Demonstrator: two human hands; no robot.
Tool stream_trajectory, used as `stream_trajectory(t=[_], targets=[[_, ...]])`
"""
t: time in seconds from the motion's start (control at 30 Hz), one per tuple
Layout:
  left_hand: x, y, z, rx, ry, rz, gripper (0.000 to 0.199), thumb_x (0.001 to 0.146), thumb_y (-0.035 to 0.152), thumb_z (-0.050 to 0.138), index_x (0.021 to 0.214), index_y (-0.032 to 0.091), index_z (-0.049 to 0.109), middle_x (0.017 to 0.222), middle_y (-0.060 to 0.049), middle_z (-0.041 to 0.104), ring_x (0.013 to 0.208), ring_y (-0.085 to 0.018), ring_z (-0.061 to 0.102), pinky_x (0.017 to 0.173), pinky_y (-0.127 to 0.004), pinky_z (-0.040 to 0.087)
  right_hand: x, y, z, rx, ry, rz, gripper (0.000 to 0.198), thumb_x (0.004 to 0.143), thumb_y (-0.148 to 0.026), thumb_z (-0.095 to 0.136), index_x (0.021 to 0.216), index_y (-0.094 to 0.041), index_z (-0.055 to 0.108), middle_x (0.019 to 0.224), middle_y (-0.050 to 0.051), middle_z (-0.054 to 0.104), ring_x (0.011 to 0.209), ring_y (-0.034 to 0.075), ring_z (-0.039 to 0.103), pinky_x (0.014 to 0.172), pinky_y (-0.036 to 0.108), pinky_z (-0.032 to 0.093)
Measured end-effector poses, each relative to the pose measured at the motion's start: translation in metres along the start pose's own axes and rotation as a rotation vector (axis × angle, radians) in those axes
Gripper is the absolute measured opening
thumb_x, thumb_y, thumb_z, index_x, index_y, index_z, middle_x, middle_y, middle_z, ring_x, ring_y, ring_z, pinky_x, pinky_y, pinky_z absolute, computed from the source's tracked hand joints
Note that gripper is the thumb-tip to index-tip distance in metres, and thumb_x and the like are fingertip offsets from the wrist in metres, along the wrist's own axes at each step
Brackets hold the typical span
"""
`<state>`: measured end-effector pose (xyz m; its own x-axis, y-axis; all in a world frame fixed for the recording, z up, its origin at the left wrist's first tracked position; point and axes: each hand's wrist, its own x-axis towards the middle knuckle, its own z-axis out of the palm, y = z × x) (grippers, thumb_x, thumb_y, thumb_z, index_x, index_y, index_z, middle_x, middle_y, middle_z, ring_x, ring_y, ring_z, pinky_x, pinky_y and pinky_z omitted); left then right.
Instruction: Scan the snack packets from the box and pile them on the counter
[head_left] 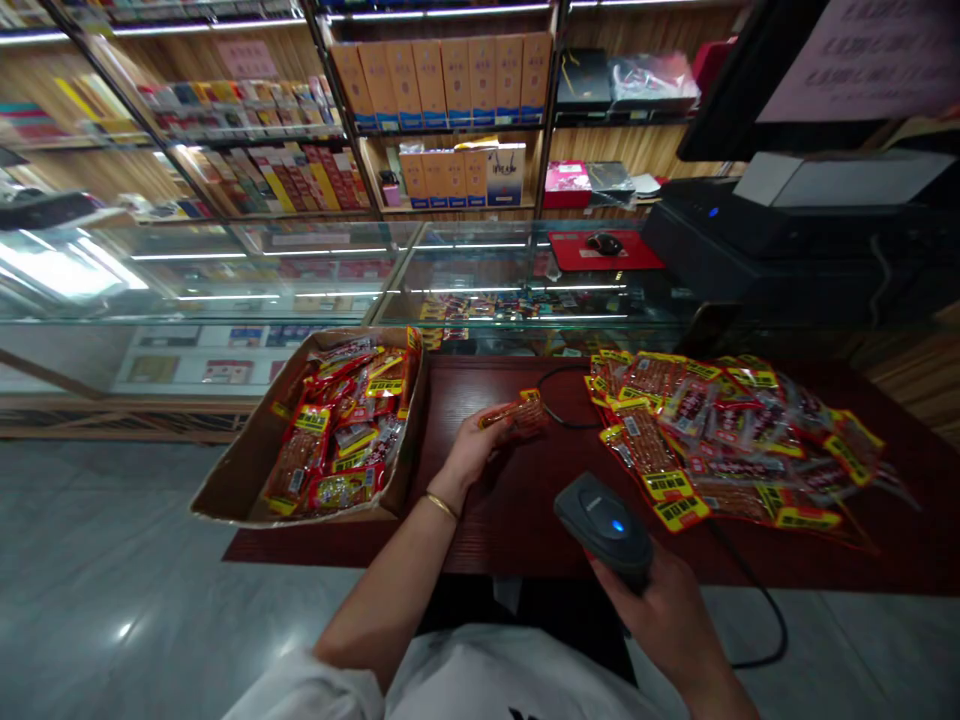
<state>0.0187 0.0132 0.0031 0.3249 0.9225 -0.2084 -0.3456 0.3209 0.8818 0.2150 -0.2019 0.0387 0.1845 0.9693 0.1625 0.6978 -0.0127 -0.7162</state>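
My left hand [474,447] is closed on a snack packet [525,411] with a clear front and red and yellow print, held above the dark red table [480,540]. In my right hand [660,600] is a dark barcode scanner [600,525] with a lit blue light, its head tilted toward the packet. To the left stands a cardboard box [415,430] holding several similar snack packets [300,455]. A loose pile of such packets [652,440] lies on the table at the right.
Behind the table runs a glass display counter [480,260]. A computer mouse [604,243] rests on a red mat [562,255]. At the right are a black printer-like machine [810,240] and a monitor [720,100]. A black cable [776,610] loops below the table edge.
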Motion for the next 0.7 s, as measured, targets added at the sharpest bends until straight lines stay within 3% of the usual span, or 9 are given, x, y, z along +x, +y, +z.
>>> stream_trajectory(t=[0.27, 0.53, 0.7], targets=[[0.007, 0.002, -0.012, -0.113, -0.106, -0.042, 0.052, 0.075, 0.028, 0.084, 0.125, 0.023, 0.069, 0.134, -0.011, 0.068, 0.107, -0.026, 0.072, 0.086, -0.039, 0.060, 0.004, -0.008, 0.017, 0.013, -0.017, 0.067, 0.034, 0.090, -0.049, 0.061, 0.093, -0.021, 0.079, 0.091, 0.011, 0.082, 0.086, 0.030, 0.079, 0.081, 0.039, 0.061], [0.007, 0.005, -0.014, -0.061, -0.220, -0.093, 0.047, 0.075, 0.024, 0.083, 0.121, 0.022, 0.073, 0.128, -0.012, 0.072, 0.104, -0.026, 0.073, 0.087, -0.038, 0.059, -0.008, 0.012, 0.024, 0.007, 0.012, 0.077, 0.040, 0.090, -0.053, 0.062, 0.100, -0.019, 0.079, 0.095, 0.013, 0.083, 0.090, 0.032, 0.079, 0.081, 0.040, 0.062], [0.011, 0.004, -0.013, -0.050, -0.225, -0.112, 0.047, 0.074, 0.023, 0.082, 0.121, 0.022, 0.074, 0.131, -0.013, 0.071, 0.111, -0.030, 0.071, 0.086, -0.039, 0.059, -0.005, 0.013, 0.032, 0.039, 0.035, 0.043, 0.034, 0.092, -0.048, 0.062, 0.101, -0.019, 0.079, 0.097, 0.012, 0.083, 0.093, 0.031, 0.080, 0.081, 0.036, 0.063]])
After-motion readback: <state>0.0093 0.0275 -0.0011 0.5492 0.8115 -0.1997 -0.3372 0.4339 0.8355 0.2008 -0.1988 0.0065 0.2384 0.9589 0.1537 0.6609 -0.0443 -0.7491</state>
